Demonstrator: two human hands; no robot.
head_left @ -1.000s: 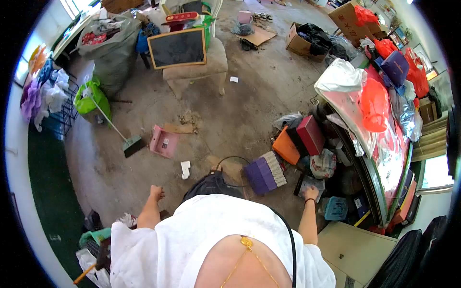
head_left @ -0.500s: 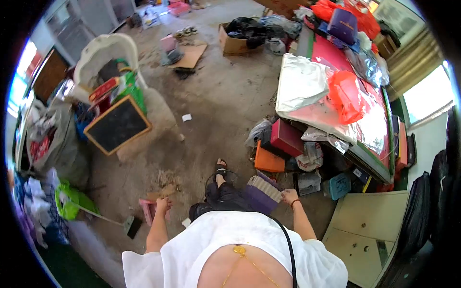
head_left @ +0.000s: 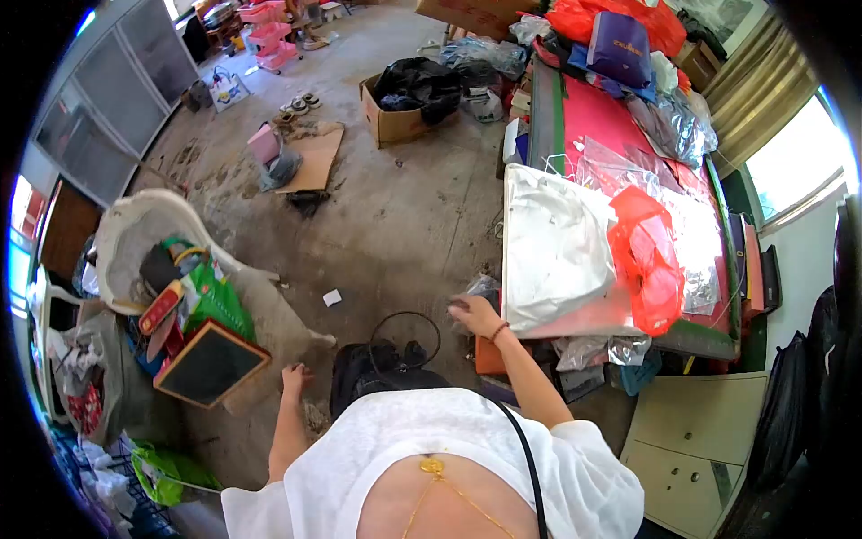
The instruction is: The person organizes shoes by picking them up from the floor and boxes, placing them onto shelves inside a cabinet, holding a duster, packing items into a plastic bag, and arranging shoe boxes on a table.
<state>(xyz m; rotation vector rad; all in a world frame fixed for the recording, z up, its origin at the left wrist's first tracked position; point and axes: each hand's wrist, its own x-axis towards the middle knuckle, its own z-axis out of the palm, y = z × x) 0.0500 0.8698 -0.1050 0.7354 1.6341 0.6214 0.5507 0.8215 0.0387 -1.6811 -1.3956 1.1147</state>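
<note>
My right hand (head_left: 473, 314) reaches out, fingers loosely curled and holding nothing, at a crumpled clear plastic bag (head_left: 480, 289) beside the near corner of the worktop (head_left: 575, 117). My left hand (head_left: 295, 378) hangs half closed and empty above the floor (head_left: 404, 207).

One head-worn fisheye view, aimed forward and steeply down. The floor (head_left: 404, 216) is seen from standing height, the chest close below.
</note>
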